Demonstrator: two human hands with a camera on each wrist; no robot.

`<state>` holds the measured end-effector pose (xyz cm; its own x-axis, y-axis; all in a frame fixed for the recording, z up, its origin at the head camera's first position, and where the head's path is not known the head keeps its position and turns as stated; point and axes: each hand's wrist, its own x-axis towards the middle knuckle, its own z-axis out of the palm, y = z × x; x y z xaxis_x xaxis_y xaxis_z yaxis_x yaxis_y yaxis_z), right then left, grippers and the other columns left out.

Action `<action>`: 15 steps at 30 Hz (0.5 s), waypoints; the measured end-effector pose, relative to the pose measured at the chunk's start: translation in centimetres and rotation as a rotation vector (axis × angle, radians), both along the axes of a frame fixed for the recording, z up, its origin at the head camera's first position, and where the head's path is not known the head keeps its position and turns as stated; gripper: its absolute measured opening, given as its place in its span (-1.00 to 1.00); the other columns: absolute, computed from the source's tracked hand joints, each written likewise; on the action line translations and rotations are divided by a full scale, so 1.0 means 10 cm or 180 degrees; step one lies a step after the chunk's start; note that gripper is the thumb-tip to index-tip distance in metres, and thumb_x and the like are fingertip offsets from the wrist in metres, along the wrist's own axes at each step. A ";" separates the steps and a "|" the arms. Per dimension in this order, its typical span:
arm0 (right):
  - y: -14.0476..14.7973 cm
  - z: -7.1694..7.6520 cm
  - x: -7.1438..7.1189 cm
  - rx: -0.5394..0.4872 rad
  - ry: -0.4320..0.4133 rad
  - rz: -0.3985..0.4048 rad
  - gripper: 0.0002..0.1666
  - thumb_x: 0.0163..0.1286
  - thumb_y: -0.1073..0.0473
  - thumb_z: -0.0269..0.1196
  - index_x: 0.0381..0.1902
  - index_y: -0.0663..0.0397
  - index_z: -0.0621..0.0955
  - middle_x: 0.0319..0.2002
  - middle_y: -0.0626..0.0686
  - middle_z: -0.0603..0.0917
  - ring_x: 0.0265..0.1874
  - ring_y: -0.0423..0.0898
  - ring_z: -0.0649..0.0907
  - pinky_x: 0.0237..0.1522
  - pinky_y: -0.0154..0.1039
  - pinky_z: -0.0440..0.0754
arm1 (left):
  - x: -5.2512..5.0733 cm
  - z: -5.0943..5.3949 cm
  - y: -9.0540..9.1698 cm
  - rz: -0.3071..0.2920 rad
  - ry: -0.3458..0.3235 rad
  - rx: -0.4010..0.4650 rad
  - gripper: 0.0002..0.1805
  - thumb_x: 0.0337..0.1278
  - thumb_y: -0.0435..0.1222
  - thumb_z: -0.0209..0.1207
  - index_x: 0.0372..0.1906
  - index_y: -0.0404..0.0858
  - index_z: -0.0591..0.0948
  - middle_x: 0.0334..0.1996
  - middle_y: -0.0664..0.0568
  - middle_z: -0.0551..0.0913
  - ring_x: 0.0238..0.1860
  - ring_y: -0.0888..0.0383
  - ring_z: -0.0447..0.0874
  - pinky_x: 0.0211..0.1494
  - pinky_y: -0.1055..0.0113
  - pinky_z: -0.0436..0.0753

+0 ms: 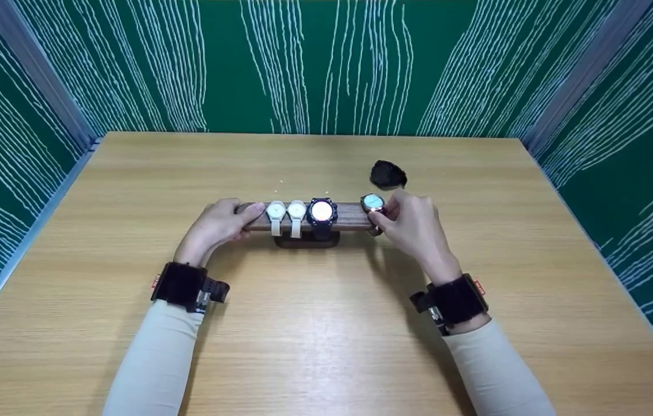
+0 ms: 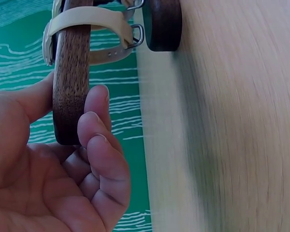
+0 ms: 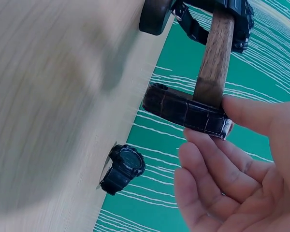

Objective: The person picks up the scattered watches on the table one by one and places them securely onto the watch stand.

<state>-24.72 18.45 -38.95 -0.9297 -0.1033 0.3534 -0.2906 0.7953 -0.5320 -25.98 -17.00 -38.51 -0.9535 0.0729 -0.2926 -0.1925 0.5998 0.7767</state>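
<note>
A dark wooden watch stand (image 1: 352, 216) has a horizontal bar on a rounded base. My left hand (image 1: 217, 224) grips the bar's left end, thumb on one side and curled fingers on the other in the left wrist view. Two pale-strapped watches (image 1: 276, 211) and a black watch (image 1: 321, 212) sit on the bar. At its right end, my right hand (image 1: 415, 225) pinches a watch with a dark leather strap (image 3: 186, 110). That strap lies against the bar's end; how far it encircles the bar is hard to tell.
Behind the right hand, another black watch (image 1: 388, 174) lies on the wooden table (image 1: 326, 323). A few tiny pale bits lie behind the stand. Green walls (image 1: 355, 69) with white wavy lines enclose the table at the back and sides.
</note>
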 end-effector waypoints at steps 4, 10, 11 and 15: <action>-0.04 0.00 0.03 0.0001 -0.0030 -0.0018 -0.70 0.31 0.11 0.54 -0.40 0.18 0.67 -0.52 0.05 0.69 -0.51 -0.03 0.61 -0.40 -0.18 0.46 | 0.00 0.00 -0.01 0.0008 -0.0036 0.0094 -0.51 0.55 0.15 0.14 -0.02 -0.24 0.53 -0.25 -0.01 0.61 -0.19 0.03 0.69 0.00 0.18 0.60; -0.07 0.01 0.06 0.0015 -0.0121 -0.0083 -0.65 0.32 0.09 0.54 -0.42 0.16 0.62 -0.53 0.02 0.63 -0.50 -0.05 0.56 -0.41 -0.19 0.42 | 0.01 0.00 -0.01 0.0009 -0.0083 0.0213 -0.49 0.55 0.15 0.14 0.03 -0.25 0.55 -0.22 -0.01 0.60 -0.17 0.03 0.68 0.10 0.10 0.60; -0.08 0.01 0.07 0.0018 -0.0126 -0.0083 -0.65 0.32 0.09 0.54 -0.42 0.16 0.61 -0.52 0.03 0.63 -0.50 -0.04 0.56 -0.41 -0.18 0.42 | 0.01 0.01 -0.01 0.0011 -0.0083 0.0218 -0.49 0.55 0.15 0.14 0.03 -0.26 0.55 -0.22 -0.01 0.60 -0.16 0.03 0.68 0.10 0.10 0.60; -0.08 0.01 0.09 0.0042 -0.0178 -0.0087 -0.63 0.32 0.09 0.54 -0.41 0.15 0.57 -0.51 0.04 0.61 -0.49 -0.03 0.55 -0.42 -0.17 0.43 | 0.01 0.01 0.00 -0.0011 -0.0071 0.0188 -0.52 0.56 0.13 0.14 0.01 -0.25 0.54 -0.23 -0.01 0.61 -0.16 0.01 0.69 0.09 0.11 0.61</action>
